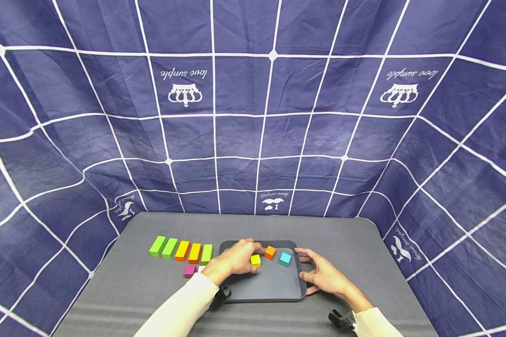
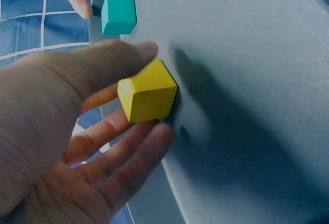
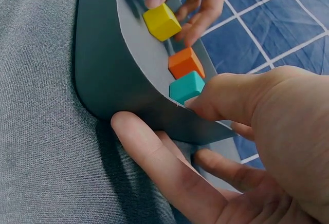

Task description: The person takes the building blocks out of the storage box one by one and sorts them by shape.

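A yellow cube [image 1: 256, 261] is in the grey tray [image 1: 274, 285], framed by my left hand [image 1: 238, 257]. In the left wrist view the thumb lies along one side of the cube and the fingers curl around the opposite side. My right hand [image 1: 322, 276] holds the tray's right side; its thumb [image 3: 221, 98] is at the rim and its other fingers lie against the outer wall. Inside the tray, an orange cube [image 1: 270, 252] sits beyond the yellow one, and a teal cube [image 1: 285, 259] sits closest to the right hand.
Left of the tray stands a row of blocks: green [image 1: 158, 246], yellow-orange [image 1: 182, 251] and more green. A magenta cube [image 1: 189, 270] and a partly hidden white block [image 1: 201, 268] lie in front of them. Blue gridded cloth [image 1: 236, 135] hangs behind the grey tabletop [image 1: 341, 238].
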The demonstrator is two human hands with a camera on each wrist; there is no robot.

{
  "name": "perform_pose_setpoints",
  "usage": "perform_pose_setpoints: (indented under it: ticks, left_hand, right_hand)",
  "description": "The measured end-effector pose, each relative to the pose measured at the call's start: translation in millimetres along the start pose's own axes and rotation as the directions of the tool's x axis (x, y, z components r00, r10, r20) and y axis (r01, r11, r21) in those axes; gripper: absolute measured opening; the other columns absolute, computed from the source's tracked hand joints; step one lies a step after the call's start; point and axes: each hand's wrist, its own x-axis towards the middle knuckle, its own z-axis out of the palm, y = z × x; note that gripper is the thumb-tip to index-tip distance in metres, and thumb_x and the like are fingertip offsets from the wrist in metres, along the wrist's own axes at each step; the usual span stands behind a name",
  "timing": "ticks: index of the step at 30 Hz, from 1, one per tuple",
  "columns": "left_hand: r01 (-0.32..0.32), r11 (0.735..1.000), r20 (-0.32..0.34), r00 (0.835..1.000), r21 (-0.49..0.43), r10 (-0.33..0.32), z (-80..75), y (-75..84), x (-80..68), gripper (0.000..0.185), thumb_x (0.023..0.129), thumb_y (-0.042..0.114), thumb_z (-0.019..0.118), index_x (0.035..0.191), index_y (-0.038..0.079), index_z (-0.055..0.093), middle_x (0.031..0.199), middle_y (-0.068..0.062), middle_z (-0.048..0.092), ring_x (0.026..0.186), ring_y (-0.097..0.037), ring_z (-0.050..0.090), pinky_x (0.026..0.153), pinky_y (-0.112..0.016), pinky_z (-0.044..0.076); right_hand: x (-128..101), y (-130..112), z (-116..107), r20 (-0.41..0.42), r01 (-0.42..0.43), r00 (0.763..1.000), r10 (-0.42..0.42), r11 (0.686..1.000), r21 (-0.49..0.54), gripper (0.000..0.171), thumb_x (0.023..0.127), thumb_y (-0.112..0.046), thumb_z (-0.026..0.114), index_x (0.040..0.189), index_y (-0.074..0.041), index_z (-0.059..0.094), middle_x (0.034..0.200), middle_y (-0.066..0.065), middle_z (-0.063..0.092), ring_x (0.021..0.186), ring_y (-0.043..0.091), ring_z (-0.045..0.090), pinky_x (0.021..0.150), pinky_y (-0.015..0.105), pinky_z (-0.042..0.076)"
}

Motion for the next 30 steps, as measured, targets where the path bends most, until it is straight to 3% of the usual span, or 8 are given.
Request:
perform_pose_setpoints:
  ticks: [6, 9, 13, 20, 30]
  left_hand:
    - [-0.081, 0.997, -0.019, 0.997, 0.007, 0.081, 15.7, -23.2, 9.2, 0.04, 0.088, 0.008, 0.101, 0.125, 0.016, 0.086, 0.122, -0.005, 0.083, 0.1, -0.018, 0.069, 0.087, -0.035, 0.063]
    - [-0.133, 0.99, -0.062, 0.989, 0.054, 0.137, 38.6, -48.3, 19.8, 0.041, 0.089, 0.008, 0.099, 0.125, 0.022, 0.085, 0.119, -0.001, 0.083, 0.096, -0.015, 0.067, 0.081, -0.033, 0.06]
    - [-0.13, 0.99, -0.069, 0.989, 0.06, 0.134, 42.5, -52.2, 21.9, 0.041, 0.088, 0.008, 0.098, 0.124, 0.023, 0.085, 0.115, 0.0, 0.082, 0.093, -0.013, 0.065, 0.077, -0.031, 0.058]
    - [-0.054, 0.998, -0.02, 0.998, -0.01, 0.054, 3.4, -9.8, 0.9, 0.035, 0.091, 0.002, 0.096, 0.123, 0.011, 0.086, 0.118, -0.007, 0.083, 0.094, -0.014, 0.065, 0.081, -0.029, 0.058]
    - [-0.067, 0.998, -0.039, 0.997, 0.012, 0.067, -6.8, 1.1, -10.7, 0.037, 0.095, 0.002, 0.094, 0.129, 0.01, 0.085, 0.122, -0.007, 0.081, 0.099, -0.015, 0.066, 0.088, -0.03, 0.061]
  right_hand:
    - [0, -1, 0, -0.008, -0.003, 1.0, 0.003, 1.0, -0.002, 0.078, 0.106, 0.007, 0.073, 0.176, 0.001, 0.039, 0.165, 0.05, 0.041, 0.102, 0.038, 0.084, 0.067, 0.052, 0.073]
    - [1, 0, 0, -0.019, 0.0, 1.0, 0.0, 1.0, 0.002, 0.074, 0.108, 0.006, 0.071, 0.175, 0.001, 0.041, 0.164, 0.05, 0.043, 0.107, 0.04, 0.084, 0.067, 0.053, 0.073]
    - [1, 2, 0, -0.027, 0.003, 1.0, -0.003, 1.0, 0.013, 0.074, 0.108, 0.007, 0.07, 0.175, 0.001, 0.041, 0.163, 0.049, 0.045, 0.106, 0.042, 0.085, 0.067, 0.054, 0.073]
    - [2, 3, 2, -0.057, -0.008, 0.998, 0.008, 1.0, 0.01, 0.074, 0.107, 0.008, 0.071, 0.175, -0.001, 0.043, 0.159, 0.046, 0.05, 0.102, 0.038, 0.085, 0.066, 0.054, 0.072]
    - [1, 5, 6, -0.118, -0.039, 0.992, 0.042, 0.999, 0.024, 0.082, 0.104, 0.007, 0.074, 0.178, -0.007, 0.041, 0.156, 0.044, 0.055, 0.099, 0.033, 0.083, 0.066, 0.055, 0.072]
